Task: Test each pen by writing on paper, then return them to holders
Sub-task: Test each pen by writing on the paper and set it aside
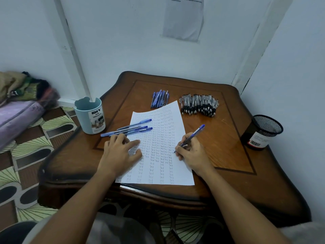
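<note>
Far left edge of the table (228,182) there's my blue organizer cup (90,115), with four blue pens (128,129) lying loose right beside it, tips over the paper's corner. My left hand (118,152) is flat, fingers spread, pinning the sheet (179,173), which is packed with columns of "Test". My right hand (191,153) pinches a blue pen (190,138), tip down at the sheet's right edge. Behind: a small blue pen bunch (160,99), a big black-grip pile (199,105). Mesh holder (263,132) sits far right; bare wood in between.
</note>
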The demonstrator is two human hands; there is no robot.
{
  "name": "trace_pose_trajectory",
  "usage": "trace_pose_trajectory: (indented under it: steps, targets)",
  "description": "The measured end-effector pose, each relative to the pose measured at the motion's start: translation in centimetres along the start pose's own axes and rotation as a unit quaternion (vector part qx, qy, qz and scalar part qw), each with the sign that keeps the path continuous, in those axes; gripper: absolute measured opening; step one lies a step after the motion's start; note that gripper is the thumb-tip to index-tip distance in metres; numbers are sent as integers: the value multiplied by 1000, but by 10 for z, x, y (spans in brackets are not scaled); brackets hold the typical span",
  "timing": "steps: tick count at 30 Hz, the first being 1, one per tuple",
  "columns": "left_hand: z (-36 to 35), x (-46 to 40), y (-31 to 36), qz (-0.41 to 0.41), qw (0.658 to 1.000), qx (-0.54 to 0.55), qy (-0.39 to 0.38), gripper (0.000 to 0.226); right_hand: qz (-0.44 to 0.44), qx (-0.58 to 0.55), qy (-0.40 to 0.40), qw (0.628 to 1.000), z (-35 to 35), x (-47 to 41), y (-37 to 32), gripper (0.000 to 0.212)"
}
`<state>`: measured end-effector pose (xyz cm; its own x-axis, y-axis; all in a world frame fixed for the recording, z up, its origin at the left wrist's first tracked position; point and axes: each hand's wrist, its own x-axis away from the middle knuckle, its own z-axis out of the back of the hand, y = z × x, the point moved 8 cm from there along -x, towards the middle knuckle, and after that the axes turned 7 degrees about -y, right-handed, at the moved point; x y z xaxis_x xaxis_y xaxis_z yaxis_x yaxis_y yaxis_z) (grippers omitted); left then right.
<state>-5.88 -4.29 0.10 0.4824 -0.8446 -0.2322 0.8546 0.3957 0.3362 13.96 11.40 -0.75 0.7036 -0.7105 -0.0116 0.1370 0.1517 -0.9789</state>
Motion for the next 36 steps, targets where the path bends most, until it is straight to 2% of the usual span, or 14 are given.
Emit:
trace_pose_trajectory:
  steps: [8,14,18,21,25,27,28,31,36]
  targets:
    - [0,1,0,-6,1000,3,2,58,9,-30,19,999,5,3,0,24]
    - [0,1,0,-5,1000,4,8,58,15,6,13,1000,1,2,0,23]
    - [0,1,0,-7,1000,2,5,60,-1,-26,9,1000,2,2,2,25]
    - [0,1,0,-7,1000,5,0,61,5,-7,3,1000,0,2,-2,22]
    - [0,1,0,-7,1000,2,-3,62,-8,-80,18,997,5,2,2,21]
    - [-1,0,-1,-7,1000,0,-4,61,-14,-113,21,993,5,1,2,10]
    - [-1,0,0,-7,1000,0,-2,59,-21,-131,25,991,5,0,2,15]
    - [2,1,0,-6,1000,3,26,54,-48,-212,39,975,4,0,1,48]
    - [0,1,0,-2,1000,1,7,58,-55,-237,47,969,6,1,1,58]
